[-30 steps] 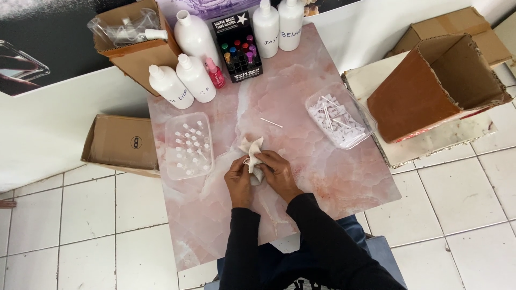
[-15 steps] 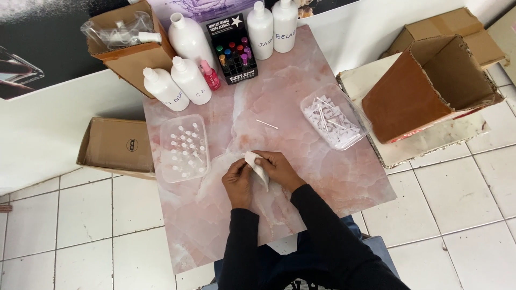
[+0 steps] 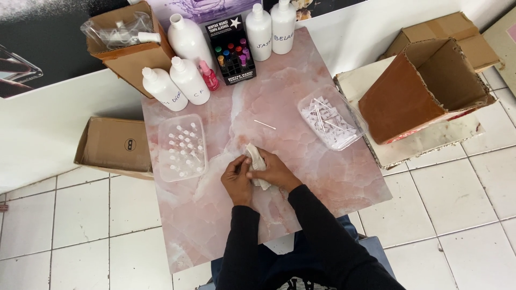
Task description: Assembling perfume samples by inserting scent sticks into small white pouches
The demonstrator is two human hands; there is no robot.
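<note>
- A crumpled whitish cloth point(image 3: 257, 164) lies near the middle of the pink marbled tabletop point(image 3: 301, 70), bunched into folds, with one end sticking up past the knuckles and the other trailing out toward the person's body.
- The left hand point(image 3: 237, 180) has its fingers curled closed against the cloth's left side; the right hand point(image 3: 274, 172) wraps over it from the right, fingers gripping the fabric (what else, if anything, sits inside the folds is hidden).
- Both forearms are in black sleeves point(image 3: 301, 236).
- Just left of the hands is a clear plastic tray point(image 3: 181, 146) of small clear vials with white caps, too many and too small to count surely.
- To the right, well apart, a second clear tray point(image 3: 330, 117) holds a heap of small white pieces.
- One thin white stick point(image 3: 264, 124) lies bare on the tabletop between the trays, above the hands.
- Along the far edge stand five white bottles point(image 3: 189, 79), one small pink bottle point(image 3: 209, 76) and one black display box point(image 3: 232, 49) of coloured caps.
- Nothing lies between the hands and the cloth.
- Four cardboard boxes surround the tabletop: one with plastic wrap at top left point(image 3: 126, 45), one on the floor at left point(image 3: 114, 146), two at right point(image 3: 424, 88).
</note>
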